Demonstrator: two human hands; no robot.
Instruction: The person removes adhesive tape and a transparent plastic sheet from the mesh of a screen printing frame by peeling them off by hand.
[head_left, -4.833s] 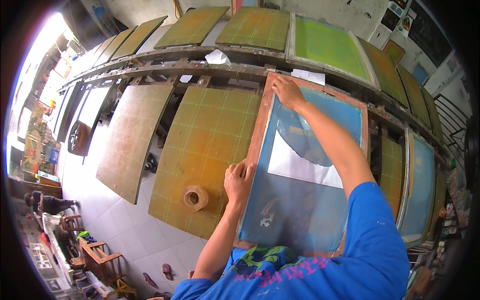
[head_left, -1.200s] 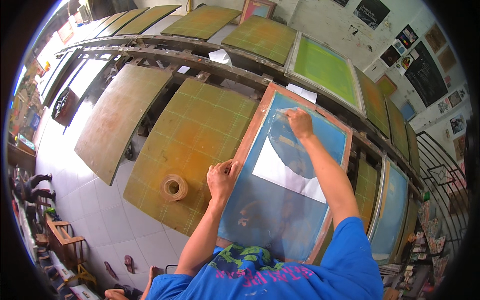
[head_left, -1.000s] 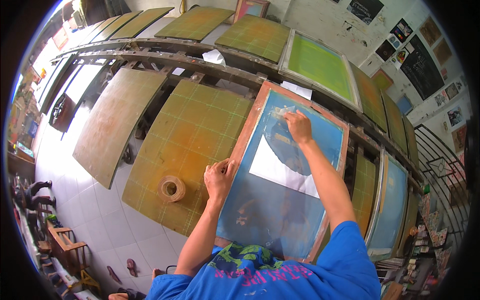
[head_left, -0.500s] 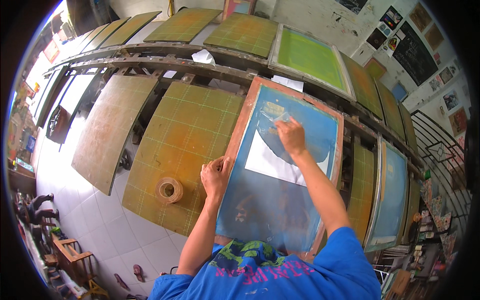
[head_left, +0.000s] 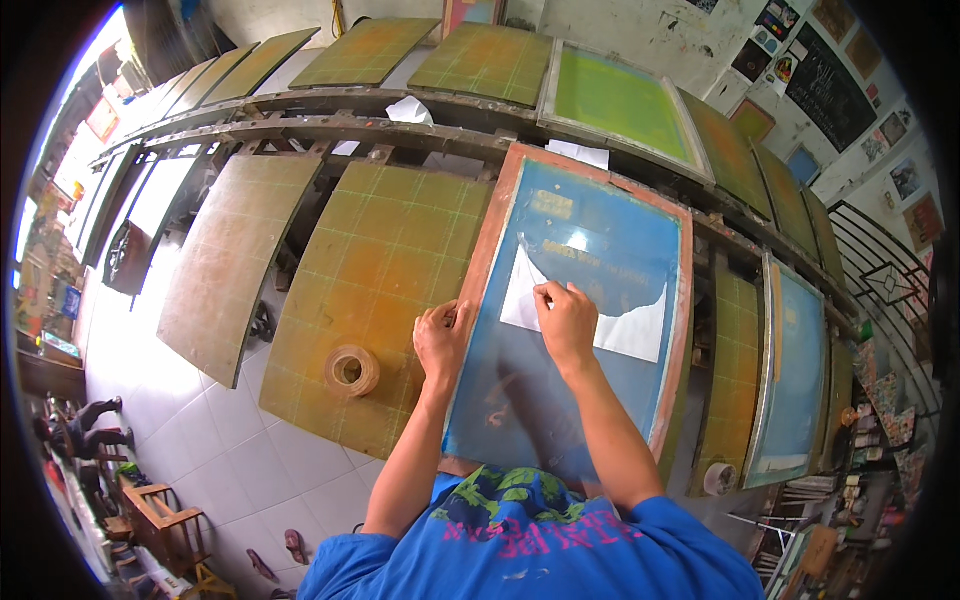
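Note:
A blue mesh screen (head_left: 530,390) in a red-brown frame (head_left: 681,300) lies before me. My left hand (head_left: 440,335) is closed on the frame's left edge. My right hand (head_left: 567,325) is closed in a pinch over a torn white sheet (head_left: 625,340) at the screen; what its fingertips hold is hidden or too small to make out. I cannot tell whether the sheet lies on or under the mesh. A roll of brown tape (head_left: 351,390) rests on the green gridded board (head_left: 365,260) left of the screen.
More boards (head_left: 480,60) and a green screen (head_left: 615,105) line the rear rail. A second blue screen (head_left: 795,380) stands right, near another tape roll (head_left: 720,478). A person (head_left: 85,430) is at far left; sandals (head_left: 293,545) lie on the tiled floor (head_left: 235,450).
My right hand has moved down from the screen's upper part, where a clear wrinkled film showed at its fingers, to the white sheet. My left hand stays on the frame.

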